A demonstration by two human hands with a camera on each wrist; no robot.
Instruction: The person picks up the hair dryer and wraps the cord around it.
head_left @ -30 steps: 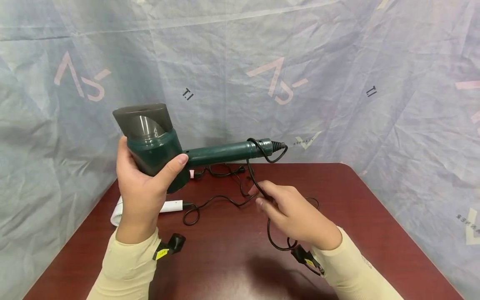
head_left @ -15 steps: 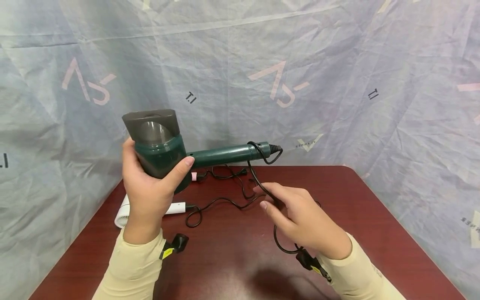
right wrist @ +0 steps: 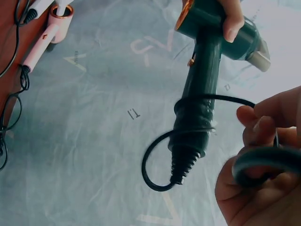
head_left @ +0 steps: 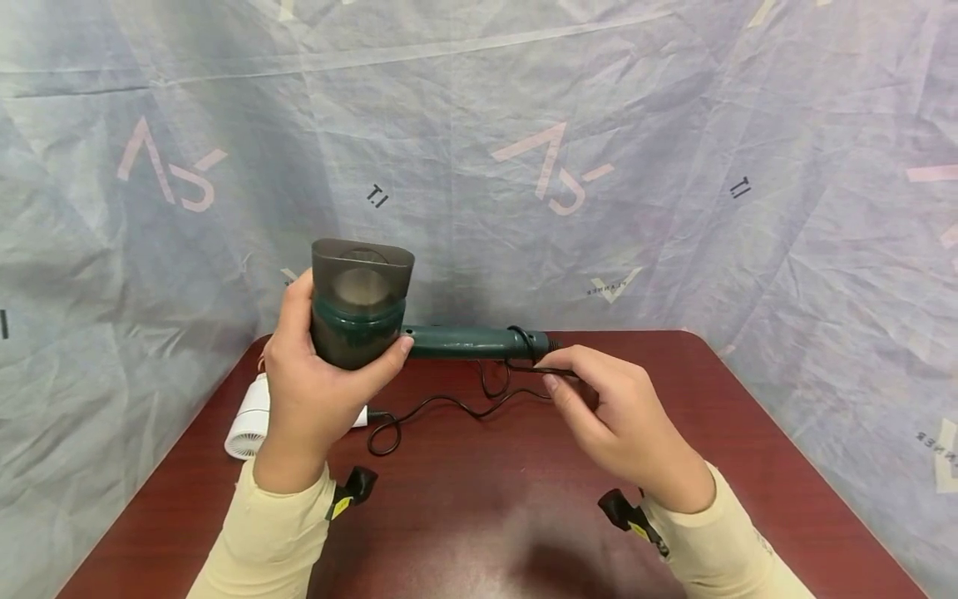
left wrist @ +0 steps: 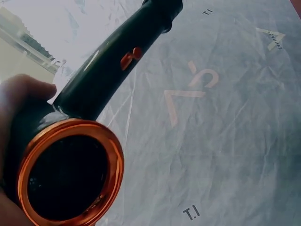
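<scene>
My head view forward-down on the hairdryer [head_left: 355, 337], wrist cameras [head_left: 361, 484] nearer, facing the backdrop [head_left: 479, 91] behind it, handle [head_left: 467, 342] in all

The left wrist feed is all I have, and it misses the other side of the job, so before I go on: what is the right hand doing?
Observer: The right hand is pinching the black cord.
Operator: Where does it run from there?
Observer: The right wrist view shows it looped around the handle of the green hair dryer, near the end where it comes out.
Operator: Anything lying nearby that I can't see?
Observer: Yes, a white hair dryer lies on the table, partly hidden behind the left hand in the head view.
</scene>
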